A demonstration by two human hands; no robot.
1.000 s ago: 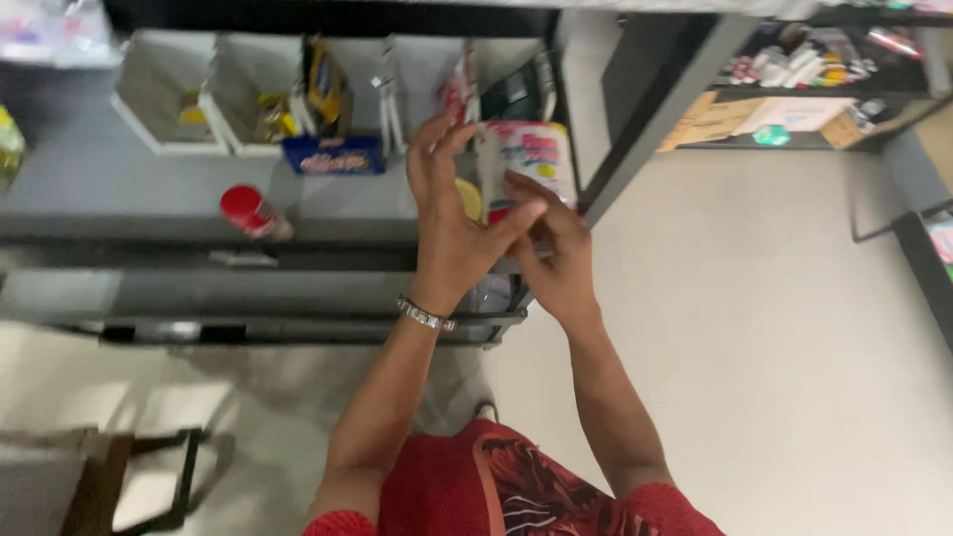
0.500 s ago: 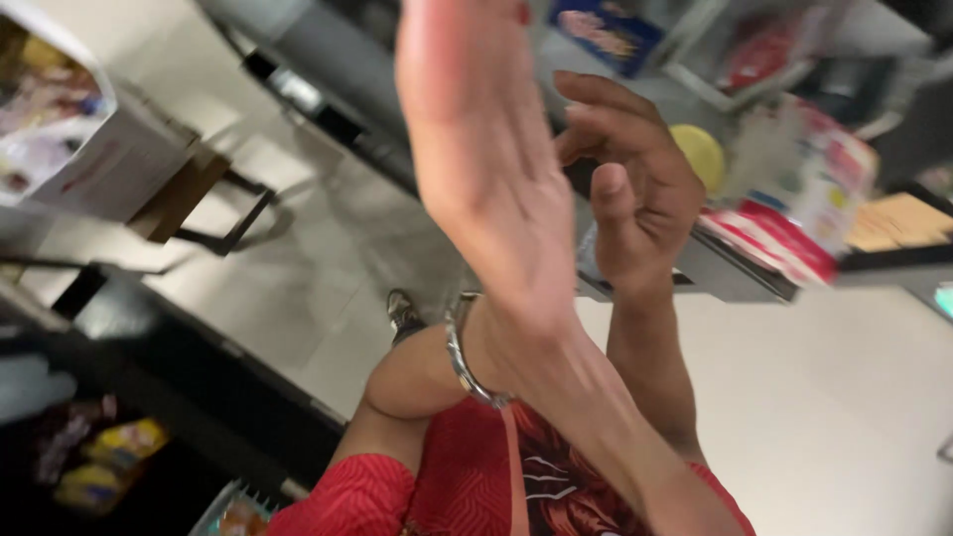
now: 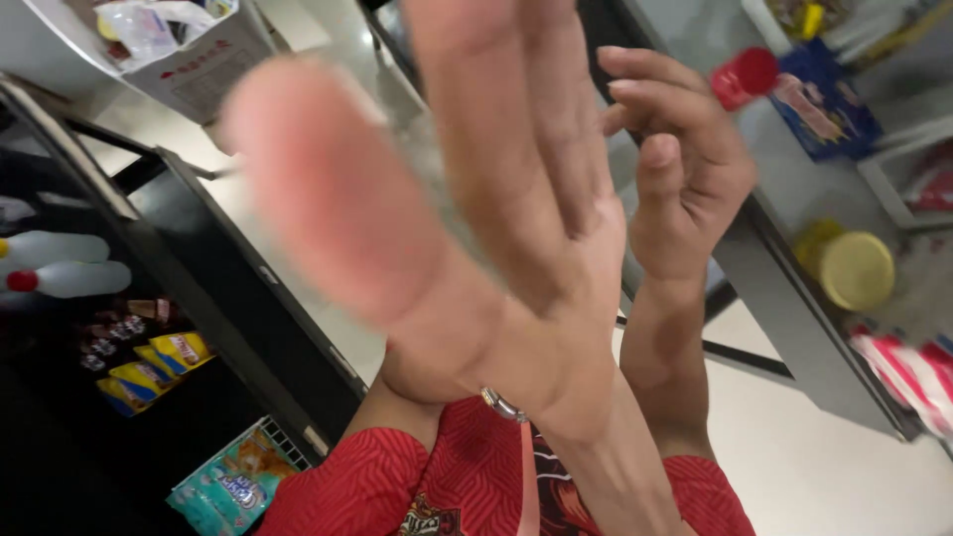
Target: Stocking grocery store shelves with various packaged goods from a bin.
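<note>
My left hand [image 3: 476, 228] fills the middle of the head view, raised very close to the camera and blurred. Its fingers are stretched flat and it holds nothing. A metal bracelet [image 3: 502, 403] circles its wrist. My right hand [image 3: 685, 169] is just behind it to the right, fingers loosely curled and thumb up, with nothing visible in it. The two hands overlap in the view; whether they touch is unclear. Below them I see my red patterned shirt [image 3: 377, 486].
A grey shelf [image 3: 794, 318] on the right carries a red-capped container [image 3: 745, 74], a blue package [image 3: 824, 104] and a yellow-lidded tub [image 3: 856, 270]. A black rack on the left holds white bottles [image 3: 60, 263], yellow snack packets [image 3: 159, 362] and a teal packet [image 3: 233, 486]. A cardboard box [image 3: 189, 60] stands top left.
The view has swung and tilted from the shelf front towards the floor and left rack. My left hand has risen much closer to the camera; my right hand stays behind it.
</note>
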